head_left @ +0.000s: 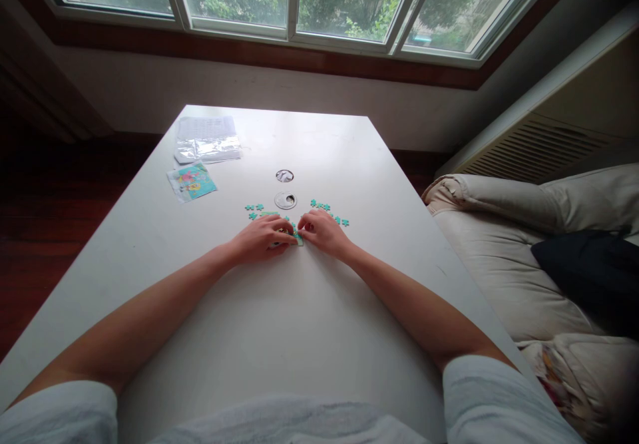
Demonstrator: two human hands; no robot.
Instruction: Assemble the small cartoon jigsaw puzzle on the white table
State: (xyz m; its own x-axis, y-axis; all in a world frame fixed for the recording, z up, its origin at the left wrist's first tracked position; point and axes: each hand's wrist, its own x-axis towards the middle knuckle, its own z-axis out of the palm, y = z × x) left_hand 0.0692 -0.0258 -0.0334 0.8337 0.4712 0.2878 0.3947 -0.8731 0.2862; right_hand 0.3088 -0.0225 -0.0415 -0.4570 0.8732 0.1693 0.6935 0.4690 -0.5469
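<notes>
My left hand [262, 237] lies over a small joined part of a jigsaw puzzle [300, 241], its fingers curled and its thumb along the near edge. Close to its right, my right hand [324, 231] has thumb and fingers pinched together at the same part's right edge. The fingers hide most of the joined part and the piece at the right fingertips. Loose teal jigsaw pieces [322, 206] lie just beyond my right hand. More teal pieces [253, 208] are scattered beyond my left hand.
A round metal lid [284, 176] and a round tin [285, 200] stand beyond my hands on the white table [279, 351]. Back left are a picture sheet [192, 182] and clear plastic packets [208, 139]. A cream sofa [479, 264] borders the right side.
</notes>
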